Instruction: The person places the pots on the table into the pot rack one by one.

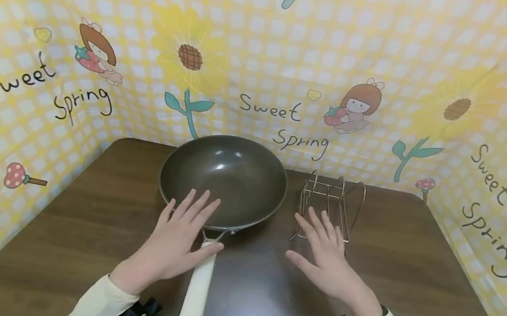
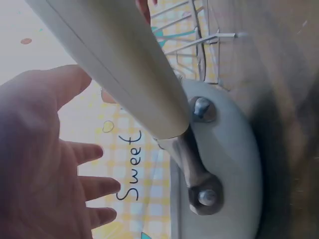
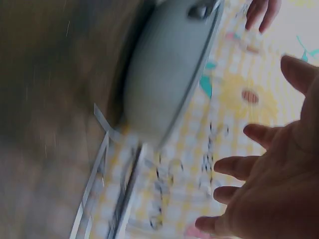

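Note:
A dark-lined frying pan point(image 1: 228, 176) with a pale outside lies on the table, its cream handle point(image 1: 198, 287) pointing toward me. My left hand point(image 1: 178, 243) is spread above the near left rim and the top of the handle, holding nothing. In the left wrist view, that hand point(image 2: 40, 149) appears apart from the handle point(image 2: 124, 64). To the right of the pan stands a metal wire rack point(image 1: 327, 208). My right hand point(image 1: 328, 263), fingers spread, hovers in front of the rack and covers its lower part. No object is in it in the right wrist view.
The brown wooden table point(image 1: 86, 222) carries the pan and rack near its back edge. A yellow checked cloth point(image 1: 264, 60) printed with flowers and "Sweet Spring" hangs behind and along both sides.

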`<state>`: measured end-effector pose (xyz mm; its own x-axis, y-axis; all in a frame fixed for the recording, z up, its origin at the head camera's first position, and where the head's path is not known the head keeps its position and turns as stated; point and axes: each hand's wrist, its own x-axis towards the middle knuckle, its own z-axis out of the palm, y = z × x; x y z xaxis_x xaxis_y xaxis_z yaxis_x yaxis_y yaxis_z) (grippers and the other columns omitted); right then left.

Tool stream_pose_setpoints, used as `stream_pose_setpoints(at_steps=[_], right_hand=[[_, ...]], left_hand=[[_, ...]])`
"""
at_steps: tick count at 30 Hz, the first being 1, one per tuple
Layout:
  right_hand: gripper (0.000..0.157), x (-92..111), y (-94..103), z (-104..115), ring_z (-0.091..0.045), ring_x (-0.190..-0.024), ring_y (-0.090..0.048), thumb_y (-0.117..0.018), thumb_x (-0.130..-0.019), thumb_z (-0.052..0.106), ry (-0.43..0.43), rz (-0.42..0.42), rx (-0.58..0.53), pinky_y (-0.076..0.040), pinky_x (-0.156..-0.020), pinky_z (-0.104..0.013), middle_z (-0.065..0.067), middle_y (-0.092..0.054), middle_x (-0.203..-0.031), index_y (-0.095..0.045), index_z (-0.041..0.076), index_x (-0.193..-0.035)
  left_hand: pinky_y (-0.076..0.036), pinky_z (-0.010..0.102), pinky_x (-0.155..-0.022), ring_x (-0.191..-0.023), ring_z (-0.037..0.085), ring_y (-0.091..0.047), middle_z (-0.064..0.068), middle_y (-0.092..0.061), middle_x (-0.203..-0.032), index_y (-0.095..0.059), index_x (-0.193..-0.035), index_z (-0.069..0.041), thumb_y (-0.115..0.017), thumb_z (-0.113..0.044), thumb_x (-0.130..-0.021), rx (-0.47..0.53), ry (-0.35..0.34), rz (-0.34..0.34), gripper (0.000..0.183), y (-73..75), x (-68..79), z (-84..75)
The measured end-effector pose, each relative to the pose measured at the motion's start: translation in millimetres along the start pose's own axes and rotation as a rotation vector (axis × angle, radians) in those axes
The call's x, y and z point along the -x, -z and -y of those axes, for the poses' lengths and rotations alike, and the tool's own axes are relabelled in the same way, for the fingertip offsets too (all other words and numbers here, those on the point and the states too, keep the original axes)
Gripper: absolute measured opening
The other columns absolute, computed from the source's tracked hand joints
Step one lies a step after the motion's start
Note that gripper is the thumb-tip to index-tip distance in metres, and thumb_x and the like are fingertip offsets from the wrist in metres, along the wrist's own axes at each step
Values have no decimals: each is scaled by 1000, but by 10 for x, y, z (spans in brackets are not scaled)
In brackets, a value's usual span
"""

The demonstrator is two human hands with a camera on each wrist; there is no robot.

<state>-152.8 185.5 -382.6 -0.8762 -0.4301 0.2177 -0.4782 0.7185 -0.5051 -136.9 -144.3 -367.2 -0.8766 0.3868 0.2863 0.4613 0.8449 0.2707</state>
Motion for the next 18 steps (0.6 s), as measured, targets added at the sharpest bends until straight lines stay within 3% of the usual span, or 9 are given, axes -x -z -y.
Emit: stream_pose_setpoints(at_steps=[3, 8, 13, 15, 18], right_hand=[[70, 8, -64, 88, -39, -150, 0, -61, -97, 36, 16, 37, -146, -1, -110, -73, -12, -14, -164, -29, 16, -156], [62, 11, -200, 216, -37, -149, -11, -55, -102, 30, -19, 179, -438, -13, -113, -67, -12, -23, -161, -29, 11, -155], [59, -32, -385, 321, -39, -144, -27, -48, -105, 29, -77, 341, -730, -22, -115, -58, -20, -32, -156, -27, 2, -153], [61, -64, -473, 361, -42, -143, -27, -46, -105, 27, -92, 396, -873, -23, -116, -55, -25, -30, -155, -24, -3, -153], [64, -98, -603, 424, -45, -143, -26, -44, -104, 25, -126, 456, -1083, -23, -117, -51, -32, -26, -155, -18, -8, -152]], left_hand=[[-21, 67, -110, -147, 38, -21, 14, -31, -159, -34, -154, -10, -60, -49, -95, 58, -3, -49, 76, 26, 135, -5], [-33, 64, -104, -140, 38, -35, 15, -40, -153, -35, -151, -4, -66, -36, -95, 184, -9, -97, 71, 45, 404, -11], [-34, 59, -108, -141, 34, -34, 13, -35, -156, -28, -154, -5, -62, -42, -97, 366, 87, -6, 76, 9, 605, -68], [-33, 59, -109, -142, 34, -33, 13, -34, -157, -23, -155, -5, -59, -45, -98, 458, 164, 53, 79, -13, 663, -106], [-40, 51, -107, -137, 34, -41, 16, -40, -152, -21, -155, -2, -58, -39, -100, 630, 247, 103, 76, -90, 747, -140]])
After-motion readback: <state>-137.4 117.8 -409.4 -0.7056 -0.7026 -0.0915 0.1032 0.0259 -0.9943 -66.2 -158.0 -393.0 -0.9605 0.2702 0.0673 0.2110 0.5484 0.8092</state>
